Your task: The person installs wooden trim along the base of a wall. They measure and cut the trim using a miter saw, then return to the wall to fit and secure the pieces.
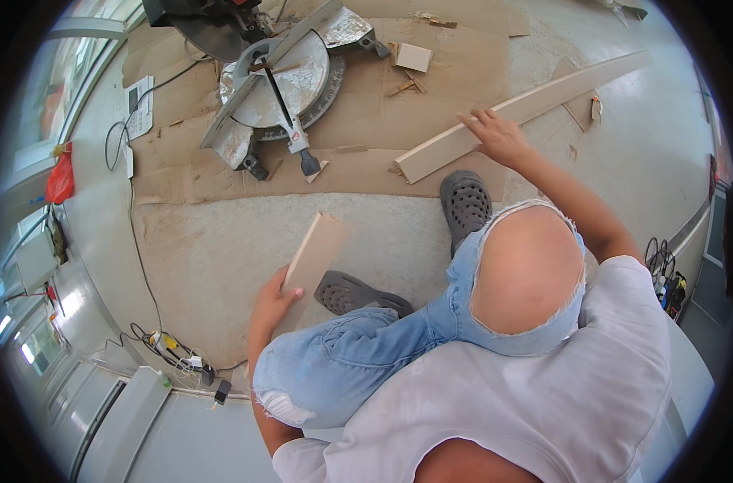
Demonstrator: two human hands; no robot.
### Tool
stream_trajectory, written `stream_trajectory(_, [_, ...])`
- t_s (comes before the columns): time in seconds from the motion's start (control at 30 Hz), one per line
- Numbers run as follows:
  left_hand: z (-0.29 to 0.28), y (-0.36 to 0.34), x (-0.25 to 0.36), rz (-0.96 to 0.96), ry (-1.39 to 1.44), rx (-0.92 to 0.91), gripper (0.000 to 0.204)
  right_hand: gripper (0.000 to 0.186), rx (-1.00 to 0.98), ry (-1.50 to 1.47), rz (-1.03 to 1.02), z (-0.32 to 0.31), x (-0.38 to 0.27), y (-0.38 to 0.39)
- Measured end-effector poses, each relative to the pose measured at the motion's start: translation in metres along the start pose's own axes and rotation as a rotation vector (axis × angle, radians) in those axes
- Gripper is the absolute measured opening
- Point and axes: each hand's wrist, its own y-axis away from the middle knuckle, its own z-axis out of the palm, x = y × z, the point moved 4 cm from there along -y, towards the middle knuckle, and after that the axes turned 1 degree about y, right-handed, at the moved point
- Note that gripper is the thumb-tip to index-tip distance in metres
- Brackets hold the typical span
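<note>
In my left hand (277,299) I grip a short, pale wooden board (316,241), thumb on its face and fingers around its edge; it stands tilted beside my left knee, its right side smeared by motion. My right hand (499,138) reaches over a long, pale board (560,90) lying on the right, near its closer end. The fingers there are spread across the board at its far edge, not wrapped around it. Whether they press on it, I cannot tell. A miter saw (290,88) stands beyond my hands, with its round table and fence showing.
Cardboard sheets (366,121) cover the floor under the saw, with wood offcuts (413,58) and scraps on them. A black cable (133,217) runs along the left. Cords and a power strip (169,346) lie at lower left. A red bag (60,177) hangs at left.
</note>
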Motion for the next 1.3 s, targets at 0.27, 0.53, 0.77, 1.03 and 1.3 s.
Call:
stream_trajectory(0.27, [-0.073,0.061,-0.024,-0.195,0.013,0.155,0.055,0.045,-0.165,0.107,-0.087,0.041,0.037,-0.015])
stream_trajectory(0.53, [-0.141,0.211,0.073,-0.302,0.287,0.234,0.042,0.041,-0.504,-0.095,0.041,-0.225,0.046,-0.018])
stream_trajectory(0.77, [-0.130,0.342,0.245,-0.027,0.708,0.336,0.044,0.048,-0.462,-0.177,-0.025,-0.528,0.014,0.025])
stream_trajectory(1.03, [-0.117,0.487,0.498,0.275,0.983,0.367,0.044,0.051,-0.435,-0.284,-0.228,-0.731,-0.081,0.075])
stream_trajectory(1.3, [-0.062,0.573,0.608,0.431,1.009,0.499,0.042,0.057,-0.563,-0.306,-0.468,-0.769,-0.148,0.166])
